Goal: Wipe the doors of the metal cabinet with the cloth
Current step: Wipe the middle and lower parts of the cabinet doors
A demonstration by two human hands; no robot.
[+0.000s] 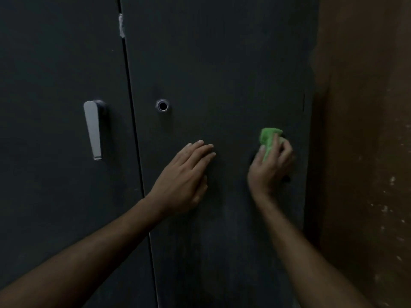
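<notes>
A dark grey metal cabinet fills the view, with a left door (55, 196) and a right door (222, 63) split by a thin vertical gap. My right hand (270, 167) grips a bunched green cloth (268, 138) and holds it against the right door near that door's right edge. My left hand (184, 176) lies flat on the right door with its fingers straight, left of the cloth. Part of the cloth is hidden under my fingers.
A silver lever handle (93, 130) hangs on the left door. A round lock hole (162, 105) sits on the right door above my left hand. A brown, stained wall (364, 152) stands just right of the cabinet. A pale scrap (120, 25) sticks at the door gap.
</notes>
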